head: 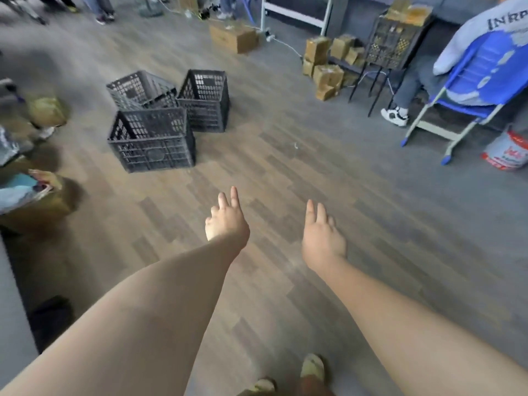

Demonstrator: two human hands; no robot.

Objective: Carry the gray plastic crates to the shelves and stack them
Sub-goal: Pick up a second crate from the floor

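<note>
Three dark gray plastic crates sit in a cluster on the wood floor, ahead and to the left. The nearest crate (153,141) stands upright, a second crate (205,100) stands behind it to the right, and a third crate (140,88) leans tilted at the back left. My left hand (227,221) and my right hand (321,238) reach forward over bare floor, both empty with fingers spread. Both hands are well short of the crates. A fourth dark crate (393,44) holding boxes rests on a low black shelf at the far right.
Cardboard boxes (325,70) are piled by the shelf, and another box (234,38) lies further back. A person sits on a blue folding chair (468,90) at right, beside a white bucket (505,152). Boxes and bags (34,195) line the left edge. People's legs stand at the far back.
</note>
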